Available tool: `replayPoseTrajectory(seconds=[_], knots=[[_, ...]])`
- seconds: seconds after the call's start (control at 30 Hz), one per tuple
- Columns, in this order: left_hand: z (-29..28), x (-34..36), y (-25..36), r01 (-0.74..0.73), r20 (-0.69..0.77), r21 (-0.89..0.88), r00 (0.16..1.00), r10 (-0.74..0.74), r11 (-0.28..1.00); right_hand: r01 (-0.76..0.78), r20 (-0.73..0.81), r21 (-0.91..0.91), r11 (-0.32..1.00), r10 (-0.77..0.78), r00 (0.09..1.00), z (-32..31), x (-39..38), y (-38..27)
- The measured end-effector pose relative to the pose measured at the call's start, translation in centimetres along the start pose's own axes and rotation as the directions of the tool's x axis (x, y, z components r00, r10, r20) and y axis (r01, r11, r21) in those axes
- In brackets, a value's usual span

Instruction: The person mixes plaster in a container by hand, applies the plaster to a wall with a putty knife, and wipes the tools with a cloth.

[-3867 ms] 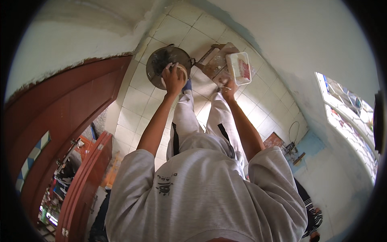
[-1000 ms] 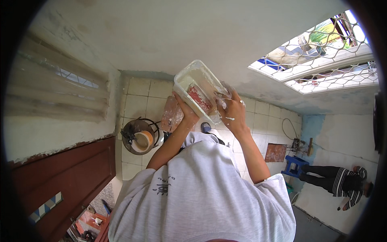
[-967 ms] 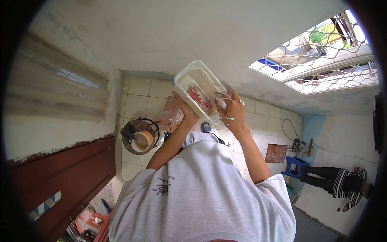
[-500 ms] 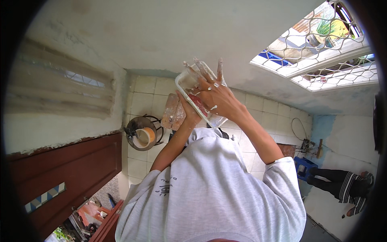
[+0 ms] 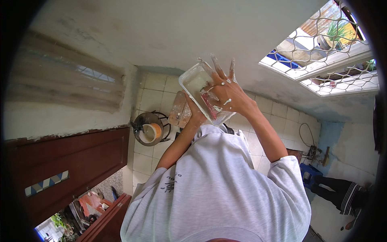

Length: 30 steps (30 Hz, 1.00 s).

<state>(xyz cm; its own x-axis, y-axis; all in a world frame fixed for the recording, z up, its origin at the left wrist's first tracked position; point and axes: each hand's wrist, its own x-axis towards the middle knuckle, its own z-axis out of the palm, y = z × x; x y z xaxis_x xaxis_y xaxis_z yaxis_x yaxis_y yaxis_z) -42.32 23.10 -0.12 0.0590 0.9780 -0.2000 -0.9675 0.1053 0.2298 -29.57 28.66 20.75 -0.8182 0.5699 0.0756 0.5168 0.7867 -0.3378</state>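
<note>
My left hand [image 5: 196,114] grips a clear rectangular plastic tub [image 5: 181,82] from its left side and underneath. White paste smears the tub's rim and inside. Over the tub's right side reaches my right hand [image 5: 231,97], spotted with white paste on its knuckles and back. Several of its fingers stretch outward past the far rim, while the thumb bends in toward a red flat piece [image 5: 209,105]. That piece tilts inside the tub under the palm, streaked with white, and seems held at the thumb side. The palm hides part of it, so its exact kind is unclear.
A round dark stool [image 5: 141,139] bearing an orange-and-white bucket [image 5: 156,131] stands left on the tiled floor. Beyond are a red-brown door [image 5: 100,149], a plastered wall [image 5: 169,32] and a grilled window [image 5: 318,44]. At right a person [image 5: 342,193] is near a blue stool [image 5: 308,173].
The tub and both hands have shifted slightly right in view. My right hand has turned a little, and the red piece has moved with it, showing a narrower side now.
</note>
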Motion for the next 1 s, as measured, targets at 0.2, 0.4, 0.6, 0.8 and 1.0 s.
replayPoseTrajectory(seconds=[0.2,0.4,0.6,0.8,1.0], knots=[[0.0,-0.3,0.1,-0.041,0.040,-0.028,0.998,0.042,0.999,0.026,-0.108,0.024,0.999,-0.023,0.994,0.2,-1.5,-1.1],[3.3,-0.5,0.6,-0.119,-0.091,0.108,0.987,0.129,0.987,-0.075,-0.178,-0.059,0.995,0.064,0.982,0.7,-1.6,-1.4],[0.1,0.5,1.4,-0.114,0.008,-0.036,0.993,0.114,0.993,-0.027,-0.178,-0.228,0.973,-0.014,0.984,1.5,-0.6,-1.3],[3.3,-1.0,1.7,-0.165,-0.062,0.058,0.984,0.169,0.985,0.100,-0.084,-0.297,0.950,-0.130,0.988,2.9,-0.5,-1.5],[4.0,-2.7,3.3,-0.161,-0.102,0.109,0.980,0.172,0.981,-0.217,-0.115,-0.075,0.973,0.208,0.971,-0.6,0.3,-5.2]])
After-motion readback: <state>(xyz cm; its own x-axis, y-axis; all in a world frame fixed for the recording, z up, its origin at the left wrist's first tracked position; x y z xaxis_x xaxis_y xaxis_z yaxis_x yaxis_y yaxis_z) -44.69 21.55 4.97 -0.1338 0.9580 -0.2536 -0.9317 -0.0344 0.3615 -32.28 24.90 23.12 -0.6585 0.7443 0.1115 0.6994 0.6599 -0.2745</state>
